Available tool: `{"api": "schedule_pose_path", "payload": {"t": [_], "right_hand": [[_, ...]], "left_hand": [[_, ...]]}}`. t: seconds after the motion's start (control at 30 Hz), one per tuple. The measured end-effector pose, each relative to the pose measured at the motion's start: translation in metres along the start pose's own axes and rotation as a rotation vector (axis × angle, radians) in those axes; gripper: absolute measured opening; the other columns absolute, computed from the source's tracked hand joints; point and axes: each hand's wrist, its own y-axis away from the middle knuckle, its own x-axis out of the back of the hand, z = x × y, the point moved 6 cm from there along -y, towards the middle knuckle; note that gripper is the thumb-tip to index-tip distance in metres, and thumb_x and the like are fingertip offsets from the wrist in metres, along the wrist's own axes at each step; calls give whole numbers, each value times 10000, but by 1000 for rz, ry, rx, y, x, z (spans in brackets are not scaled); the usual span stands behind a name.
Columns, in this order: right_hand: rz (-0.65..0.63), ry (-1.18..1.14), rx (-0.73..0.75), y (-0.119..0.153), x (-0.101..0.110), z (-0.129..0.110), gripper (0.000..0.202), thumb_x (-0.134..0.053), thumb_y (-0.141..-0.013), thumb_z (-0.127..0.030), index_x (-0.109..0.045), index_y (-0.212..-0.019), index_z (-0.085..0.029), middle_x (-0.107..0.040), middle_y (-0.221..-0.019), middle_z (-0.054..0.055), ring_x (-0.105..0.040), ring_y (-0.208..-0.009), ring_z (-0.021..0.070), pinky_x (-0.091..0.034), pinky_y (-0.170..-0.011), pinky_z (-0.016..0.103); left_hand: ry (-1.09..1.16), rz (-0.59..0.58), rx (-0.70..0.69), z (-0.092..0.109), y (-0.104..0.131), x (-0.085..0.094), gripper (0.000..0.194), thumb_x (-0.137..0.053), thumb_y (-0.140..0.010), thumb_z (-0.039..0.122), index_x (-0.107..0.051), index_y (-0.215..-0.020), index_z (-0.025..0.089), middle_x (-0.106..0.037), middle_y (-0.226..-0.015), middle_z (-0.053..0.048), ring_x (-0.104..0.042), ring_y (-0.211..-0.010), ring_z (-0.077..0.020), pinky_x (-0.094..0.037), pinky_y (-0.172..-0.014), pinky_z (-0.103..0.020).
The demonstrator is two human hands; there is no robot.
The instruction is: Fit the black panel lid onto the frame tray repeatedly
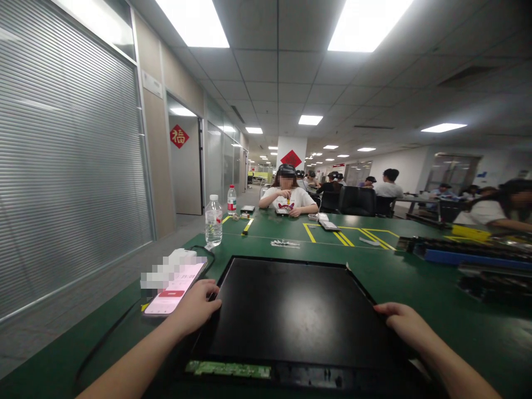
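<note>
Panel (291, 310) is lying flat, black face up, toward the near edge of the green tabletop (409, 285). Left hand (201, 302) is touching the panel's left rim, fingers bent, thumb pointing in at the rim. Right hand (401, 321) is touching the right rim, index finger reaching along it, other fingers mostly hidden. Cannot tell if either hand is gripping or just resting. Green board (228, 369) is showing along the panel's near edge, left part. Phone (177, 291), screen lit, is lying by the tabletop's left edge, just beside the left hand; black cable (110, 331) is running near it. Clear bottle (213, 221) is standing upright farther up that edge; red-capped bottle (231, 200) is standing beyond it. Yellow tape (343, 238) is marking the far part. Blue strip (440, 256) is lying toward the right edge. Co-worker (297, 199) is sitting at the far edge, handling something too small to tell.
</note>
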Motion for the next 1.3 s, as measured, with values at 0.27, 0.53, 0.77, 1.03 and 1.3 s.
{"api": "schedule_pose_path", "payload": {"t": [0.27, 0.53, 0.77, 1.03, 1.3], "right_hand": [[66, 51, 54, -2, 4, -2, 385, -434, -473, -31, -700, -710, -179, -713, -809, 53, -649, -814, 201, -478, -703, 237], [82, 84, 67, 4, 4, -10, 355, -429, -477, -48, -693, -657, -202, -717, -743, 28, -653, -742, 199, -475, -656, 237], [95, 146, 67, -1, 5, -5, 345, -431, -520, -59, -683, -712, -197, -717, -796, 33, -647, -787, 198, -465, -679, 243], [74, 128, 89, -9, 6, 3, 314, -452, -549, -89, -667, -755, -189, -713, -818, 41, -642, -799, 204, -455, -708, 258], [89, 160, 90, -7, 4, -2, 297, -463, -556, -93, -669, -740, -202, -714, -832, 41, -645, -827, 203, -462, -697, 237]], "left_hand": [[-34, 15, -16, 2, 1, 1, 241, -543, -658, 237, -667, -839, 137, -532, -1213, -143, -465, -1162, -256, -358, -938, -318], [-20, 38, -112, 16, 9, 5, 394, -542, -665, 241, -623, -1038, 141, -558, -1154, -109, -503, -1094, -239, -334, -972, -323], [-191, 55, -107, 11, 7, 8, 412, -509, -705, 234, -600, -1090, 118, -567, -1122, -139, -507, -1057, -250, -350, -941, -342], [-231, 21, -107, 9, 7, 7, 288, -449, -728, 163, -671, -909, 133, -613, -1035, -142, -541, -1003, -256, -370, -891, -339], [-80, 64, -113, 7, 4, 8, 356, -409, -694, 57, -640, -958, 118, -623, -1043, -118, -544, -1010, -212, -368, -894, -285]]}}
